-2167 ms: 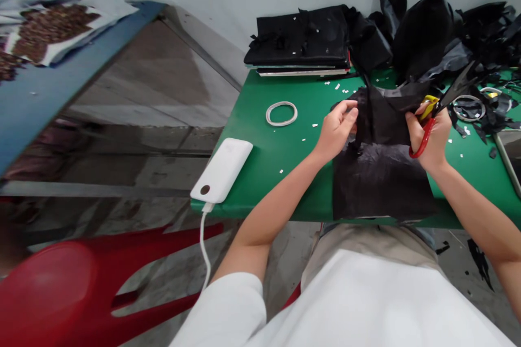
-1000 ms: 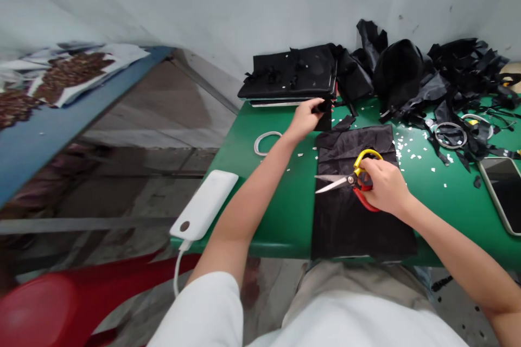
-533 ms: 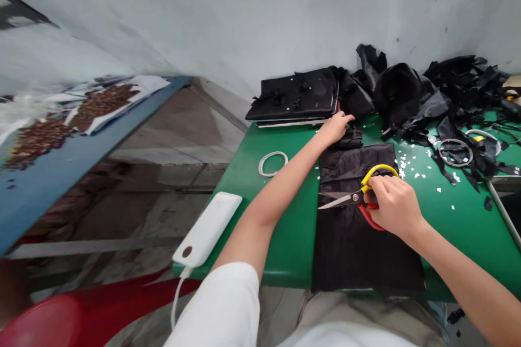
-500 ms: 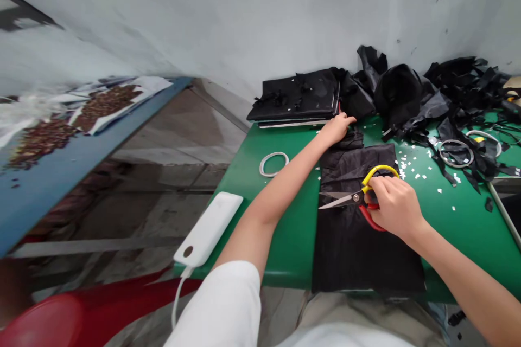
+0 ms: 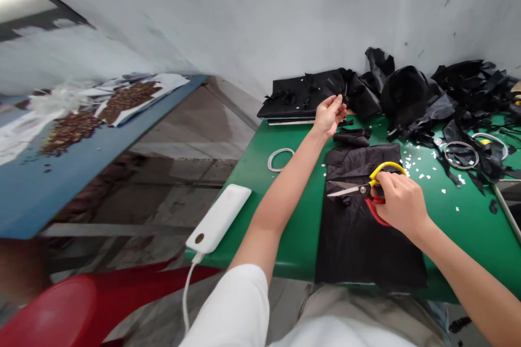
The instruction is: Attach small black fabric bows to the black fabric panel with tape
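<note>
My right hand (image 5: 401, 200) grips a pair of scissors (image 5: 362, 190) by its yellow and red handles. Their blades are apart and point left above a black fabric piece (image 5: 366, 249) lying flat at the table's near edge. My left hand (image 5: 330, 115) is raised in front of a stack of folded black fabric (image 5: 301, 95), with thumb and fingertips pinched together. Whatever may be between those fingertips blends into the dark fabric behind. A small folded black piece (image 5: 352, 136) lies just below that hand, at the top of the flat fabric.
The green table (image 5: 293, 238) also bears a white power bank (image 5: 220, 217) with a cable, a white ring (image 5: 280, 159), white paper bits and a heap of black scraps (image 5: 468, 87). A blue table (image 5: 134, 135) and red stool (image 5: 57, 314) stand left.
My left hand has lifted up from the table beside the stack, and its fingers have drawn together. My right hand keeps the scissors in nearly the same place. The view has shifted slightly.
</note>
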Demonstrator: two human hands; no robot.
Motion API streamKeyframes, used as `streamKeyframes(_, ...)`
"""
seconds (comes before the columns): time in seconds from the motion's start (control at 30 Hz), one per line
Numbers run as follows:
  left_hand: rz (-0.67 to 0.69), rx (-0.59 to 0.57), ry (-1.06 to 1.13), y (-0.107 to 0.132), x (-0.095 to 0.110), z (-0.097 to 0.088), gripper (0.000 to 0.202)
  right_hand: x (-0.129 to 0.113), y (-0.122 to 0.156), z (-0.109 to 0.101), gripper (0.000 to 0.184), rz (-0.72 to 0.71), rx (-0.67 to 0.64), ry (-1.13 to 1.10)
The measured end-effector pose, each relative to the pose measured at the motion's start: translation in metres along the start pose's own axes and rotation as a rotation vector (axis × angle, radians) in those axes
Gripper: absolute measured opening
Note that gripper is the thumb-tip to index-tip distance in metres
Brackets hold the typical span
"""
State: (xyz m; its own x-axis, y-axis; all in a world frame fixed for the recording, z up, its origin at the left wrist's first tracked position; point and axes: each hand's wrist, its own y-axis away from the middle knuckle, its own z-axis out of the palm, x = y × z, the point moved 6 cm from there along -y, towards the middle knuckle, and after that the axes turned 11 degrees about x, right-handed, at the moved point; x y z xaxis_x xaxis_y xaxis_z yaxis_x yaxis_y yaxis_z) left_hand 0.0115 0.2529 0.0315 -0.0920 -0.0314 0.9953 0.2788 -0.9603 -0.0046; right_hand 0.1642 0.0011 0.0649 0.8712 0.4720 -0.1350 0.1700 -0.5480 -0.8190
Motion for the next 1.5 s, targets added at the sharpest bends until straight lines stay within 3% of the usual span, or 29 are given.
streamKeyframes(0.2, -0.199, -0.096, 0.372, 0.032, 0.024, -0.011, 0.012, 0.001, 0.003, 0.003, 0.011, 0.013, -0.007, 0.022)
streamKeyframes(0.33, -0.168, -0.107, 0.365, 0.046, 0.043, -0.017, 0.017, 0.003, 0.006, 0.006, 0.009, 0.019, -0.013, 0.023)
streamKeyframes(0.5, -0.245, -0.130, 0.396, 0.064, 0.058, -0.017, 0.024, 0.003, 0.008, 0.007, 0.009, 0.015, -0.030, 0.026)
streamKeyframes(1.0, -0.304, -0.216, 0.405, 0.065, 0.040, -0.019, 0.015, 0.003, 0.006, 0.004, 0.007, 0.013, 0.003, 0.033)
streamKeyframes(1.1, -0.310, -0.245, 0.387, 0.075, 0.042, -0.018, 0.011, 0.015, 0.008, 0.005, 0.006, 0.097, 0.021, 0.037)
streamKeyframes(1.27, -0.360, -0.314, 0.367, 0.110, 0.042, -0.014, 0.016, 0.049, 0.002, -0.005, 0.013, 0.401, 0.136, -0.084)
streamKeyframes(1.33, -0.380, -0.373, 0.390, 0.129, 0.039, -0.010, 0.018, 0.059, -0.001, -0.008, 0.022, 0.526, 0.152, -0.236)
streamKeyframes(1.5, -0.416, -0.483, 0.439, 0.167, 0.029, 0.003, 0.018, 0.064, 0.001, 0.009, 0.036, 0.786, -0.019, -0.738)
